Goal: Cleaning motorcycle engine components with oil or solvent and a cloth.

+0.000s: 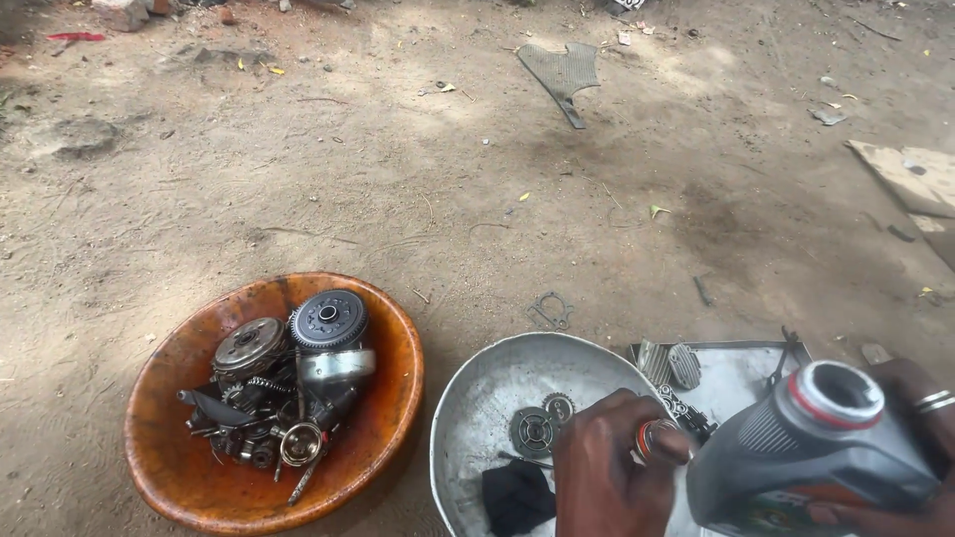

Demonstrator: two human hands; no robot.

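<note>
Head view: left hand point(609, 467) pinching a red cap point(652, 439) above the metal basin point(477, 418); right hand point(920, 438) wrapped round a grey oil bottle point(806, 452), uncapped, tilted, just beside the basin.

Both hands bare, no sleeves in view. Left hand point(609, 467), lower centre of frame: no rings or bands seen. Right hand point(920, 438), lower right corner: two silver-coloured rings point(935, 401) stacked on one finger.

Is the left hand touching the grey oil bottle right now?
Apart. The head view shows the left hand holding a small red cap, with a sliver of metal basin between it and the grey bottle.
</note>
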